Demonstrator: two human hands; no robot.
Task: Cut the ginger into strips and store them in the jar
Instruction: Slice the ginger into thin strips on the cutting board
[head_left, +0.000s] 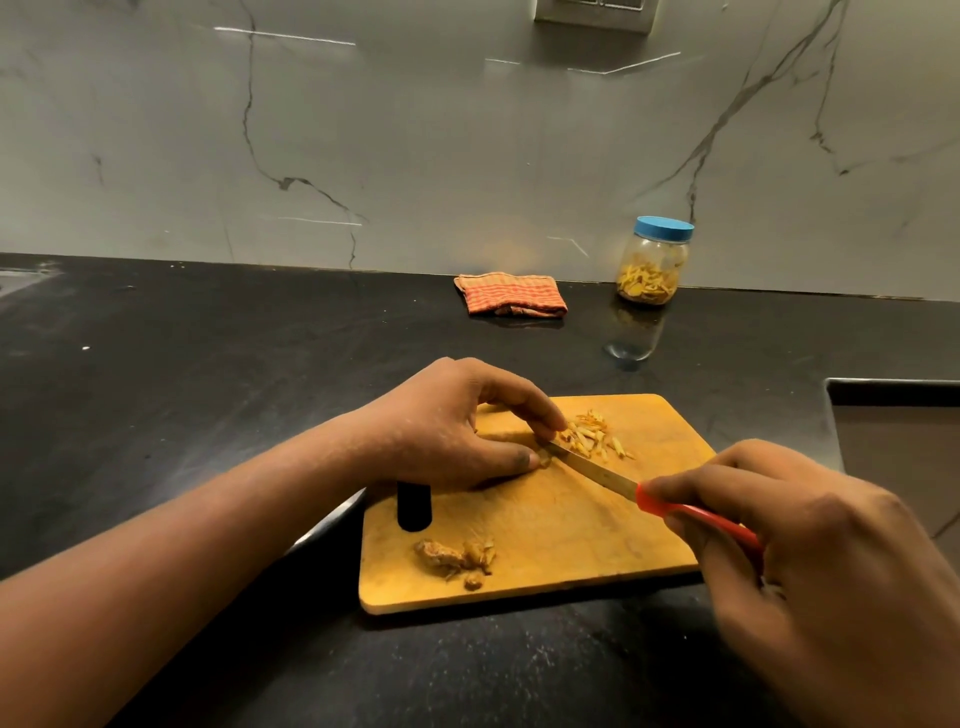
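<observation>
Trouble is most likely at the blade. The left hand (441, 426) pinches a small piece of ginger (544, 458) between thumb and forefinger near the far left part of the board (571, 535), and the piece is so short that it is mostly hidden under the fingertips (556, 422). The right hand (821, 545) is wrapped around the red handle of the knife (597, 470), whose tip rests right against that piece and touches or nearly touches the forefinger. With so little ginger left to hold, a slip or a roll of the piece could bring the edge onto the finger. The handle is held near its front end, so a sideways twist of the blade also seems possible.

Cut strips (592, 434) lie in a loose heap just beyond the blade, close to the board's far edge; a careless sweep could push some onto the black counter (208, 415). The jar (653, 270), already partly filled, stands well apart by the wall with its blue lid (665, 228) on, so carrying strips over risks dropping some. Brown scraps (454, 558) near the front of the board could get mixed in.
</observation>
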